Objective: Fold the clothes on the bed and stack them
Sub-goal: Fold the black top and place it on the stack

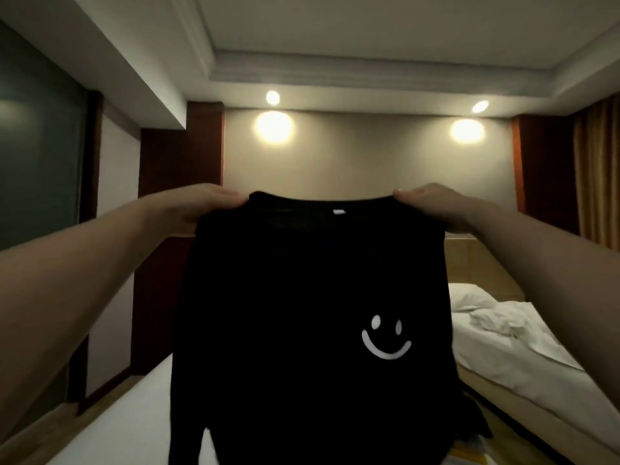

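Black shirt (302, 313) — white smiley (385, 338) (bedding (523, 347) white).

Two bare arms reach forward and hold a black shirt (302, 313) up in the air by its shoulders, the left hand (204, 208) pinching one top corner and the right hand (432, 206) the other. A white smiley face (385, 338) is printed on the hanging cloth. A white bed (127, 427) lies below, a second bed with rumpled sheets (523, 340) stands to the right, and two wall lights (273, 126) glow behind.

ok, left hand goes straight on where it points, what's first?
The left hand pinches the black shirt at its shoulder. Its fingers aim inward along the collar, so probably the right hand comes next. Depth is unclear.
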Demonstrator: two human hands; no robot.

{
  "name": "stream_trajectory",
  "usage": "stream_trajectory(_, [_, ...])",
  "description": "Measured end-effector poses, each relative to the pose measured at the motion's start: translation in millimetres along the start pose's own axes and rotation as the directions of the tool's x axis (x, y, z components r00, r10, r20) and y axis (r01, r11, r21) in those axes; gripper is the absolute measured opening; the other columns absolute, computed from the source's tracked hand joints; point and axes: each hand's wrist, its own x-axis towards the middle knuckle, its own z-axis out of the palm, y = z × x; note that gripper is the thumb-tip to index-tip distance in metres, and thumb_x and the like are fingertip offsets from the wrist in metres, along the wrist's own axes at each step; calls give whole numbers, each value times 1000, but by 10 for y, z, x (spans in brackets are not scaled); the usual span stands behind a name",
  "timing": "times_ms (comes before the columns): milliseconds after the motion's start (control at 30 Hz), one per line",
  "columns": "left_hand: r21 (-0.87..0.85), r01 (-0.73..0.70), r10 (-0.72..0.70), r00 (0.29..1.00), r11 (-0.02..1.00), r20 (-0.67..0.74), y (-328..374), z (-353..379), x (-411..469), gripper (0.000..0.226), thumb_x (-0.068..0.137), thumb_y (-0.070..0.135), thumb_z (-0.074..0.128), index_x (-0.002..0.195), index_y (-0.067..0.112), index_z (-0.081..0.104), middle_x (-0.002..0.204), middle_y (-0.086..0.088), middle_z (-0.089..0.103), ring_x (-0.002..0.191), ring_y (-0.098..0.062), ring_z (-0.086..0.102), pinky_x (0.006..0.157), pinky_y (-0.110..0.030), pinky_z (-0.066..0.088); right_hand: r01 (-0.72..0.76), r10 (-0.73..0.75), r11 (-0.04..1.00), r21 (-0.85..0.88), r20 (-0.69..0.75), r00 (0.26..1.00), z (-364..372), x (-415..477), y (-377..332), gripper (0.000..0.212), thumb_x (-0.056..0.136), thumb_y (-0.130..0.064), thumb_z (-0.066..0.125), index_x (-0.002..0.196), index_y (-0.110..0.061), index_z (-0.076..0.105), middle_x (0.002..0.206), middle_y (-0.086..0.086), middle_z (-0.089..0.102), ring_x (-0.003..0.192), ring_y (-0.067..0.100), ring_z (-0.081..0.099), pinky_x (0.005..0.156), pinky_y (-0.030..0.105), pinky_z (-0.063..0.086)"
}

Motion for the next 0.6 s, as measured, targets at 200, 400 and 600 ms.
stream_trajectory(200, [328, 48, 16, 982, 944, -188, 239, -140, -12, 19, 88, 25, 54, 97, 11, 63, 83, -5, 62, 70, -15, 61, 63, -27, 45, -101, 27, 983, 153, 423, 906, -230, -9, -89, 29, 83, -10, 59, 112, -12, 61, 103, 9, 70, 93, 23, 67, 83, 29, 55])
stream_trajectory(400, [440, 82, 18, 976, 894, -218, 354, -211, 44, 17, 96, 26, 45, 102, 16, 58, 92, -5, 59, 81, -17, 57, 71, -29, 43, 17, -22, 999, 41, 144, 989, -244, 101, -301, 11, 86, -9, 63, 95, -15, 64, 88, 7, 68, 69, 13, 68, 57, 20, 53])
stream_trajectory(600, [576, 67, 103, 961, 815, -258, 138, -251, 58, 23, 96, 25, 44, 99, 9, 60, 77, -2, 57, 64, -11, 54, 62, -24, 41, -54, 26, 985, 164, 169, 985, -72, 111, -126, 21, 90, -26, 60, 99, -9, 66, 81, 4, 70, 66, 12, 69, 60, 20, 55])
